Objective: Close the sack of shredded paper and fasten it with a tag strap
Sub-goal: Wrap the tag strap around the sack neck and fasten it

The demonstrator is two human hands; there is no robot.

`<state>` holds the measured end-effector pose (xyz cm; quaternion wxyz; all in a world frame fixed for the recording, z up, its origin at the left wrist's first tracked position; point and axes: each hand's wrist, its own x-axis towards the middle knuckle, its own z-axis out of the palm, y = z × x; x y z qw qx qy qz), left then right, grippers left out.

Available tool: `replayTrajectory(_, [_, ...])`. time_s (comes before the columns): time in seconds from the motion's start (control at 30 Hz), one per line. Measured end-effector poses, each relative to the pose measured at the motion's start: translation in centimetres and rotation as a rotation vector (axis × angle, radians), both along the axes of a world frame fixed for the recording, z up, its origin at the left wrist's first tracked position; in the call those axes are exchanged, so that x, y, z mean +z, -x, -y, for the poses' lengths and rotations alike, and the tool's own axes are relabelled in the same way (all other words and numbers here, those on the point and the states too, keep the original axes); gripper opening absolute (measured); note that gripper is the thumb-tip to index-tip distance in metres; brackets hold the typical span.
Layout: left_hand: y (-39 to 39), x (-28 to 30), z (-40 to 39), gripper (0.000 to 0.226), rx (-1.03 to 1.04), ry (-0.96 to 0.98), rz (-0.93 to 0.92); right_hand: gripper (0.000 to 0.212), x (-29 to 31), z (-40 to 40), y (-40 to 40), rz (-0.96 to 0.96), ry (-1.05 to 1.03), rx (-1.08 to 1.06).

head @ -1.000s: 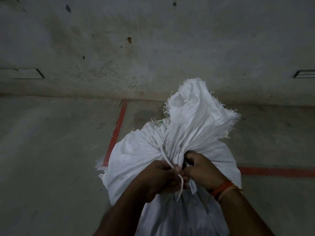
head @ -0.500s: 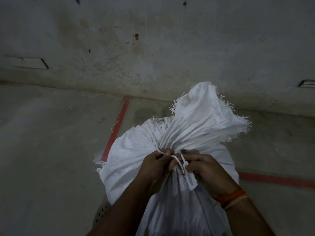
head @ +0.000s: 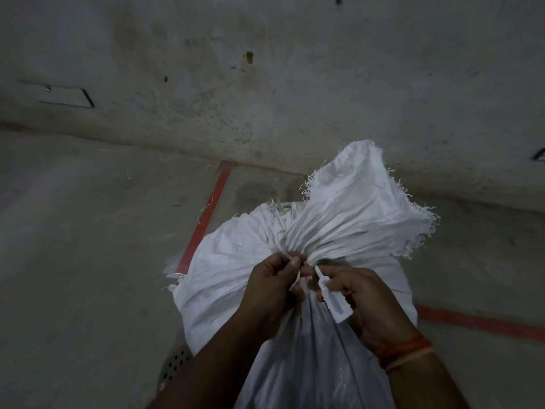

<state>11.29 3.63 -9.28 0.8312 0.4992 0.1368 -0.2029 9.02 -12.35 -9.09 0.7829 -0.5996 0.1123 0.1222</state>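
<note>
A white woven sack (head: 224, 273) stands upright in front of me, its mouth gathered into a bunched neck with the frayed top (head: 362, 208) fanning up and right. A thin white tag strap (head: 283, 251) runs round the far left of the neck. My left hand (head: 271, 287) pinches the strap's thin tail just left of the neck. My right hand (head: 365, 302) grips the strap's flat tag end (head: 334, 302), which points down and right beside the neck. The far side of the strap loop is hidden by the fabric.
Concrete floor all around, with a red painted line (head: 206, 216) running away on the left and another red line (head: 477, 320) to the right. A stained concrete wall (head: 265, 84) rises just behind the sack. A perforated metal drain cover (head: 174, 364) lies by the sack's base.
The two strap ends have come apart: my left hand drew the tail to the left, and my right hand now grips the flat tag end on the right. The view has tilted slightly.
</note>
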Motion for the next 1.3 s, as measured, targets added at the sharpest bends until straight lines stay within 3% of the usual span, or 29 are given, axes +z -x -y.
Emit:
replayTrajectory(0.2, [0.0,0.6,-0.2,0.015,-0.006,-0.031,0.058,0.058,0.4,-0.1,0.2,-0.065,0.062,-0.051])
replayTrajectory(0.37, [0.4,1.2,-0.5,0.017,-0.152,0.096,0.030,0.025,0.4,0.1,0.1,-0.032,0.146,-0.108])
replayTrajectory(0.47, [0.4,1.3,-1.0,0.024,-0.169,0.124,0.028,0.044,0.0,0.8,-0.1,-0.110,0.079,-0.132])
replayTrajectory(0.5, [0.4,1.3,-1.0,0.024,-0.168,0.121,0.041,0.040,0.0,1.0,-0.2,-0.147,0.028,-0.115])
replayTrajectory(0.67, [0.3,1.2,-1.1,0.025,-0.190,-0.093,0.205,0.023,0.4,1.1,-0.1,-0.207,-0.125,-0.056])
replayTrajectory(0.77, [0.1,1.3,-1.2,0.021,-0.237,-0.228,0.287,0.048,1.0,1.0,-0.2,-0.199,-0.127,-0.015])
replayTrajectory(0.83, [0.1,1.4,-1.3,0.018,-0.259,-0.329,0.339,0.047,1.2,1.0,-0.1,-0.219,-0.131,-0.027])
replayTrajectory(1.0, [-0.3,1.6,-1.2,0.018,-0.124,-0.282,0.334,0.047,1.7,0.4,-0.1,-0.240,-0.181,-0.077])
replayTrajectory(1.07, [-0.2,1.9,-1.1,0.021,-0.060,-0.279,0.351,0.034,1.9,0.3,-0.1,-0.305,-0.195,-0.107])
replayTrajectory(1.3, [0.4,2.0,-0.5,0.021,0.027,-0.420,0.411,0.029,2.1,0.3,0.0,-0.311,-0.194,-0.126])
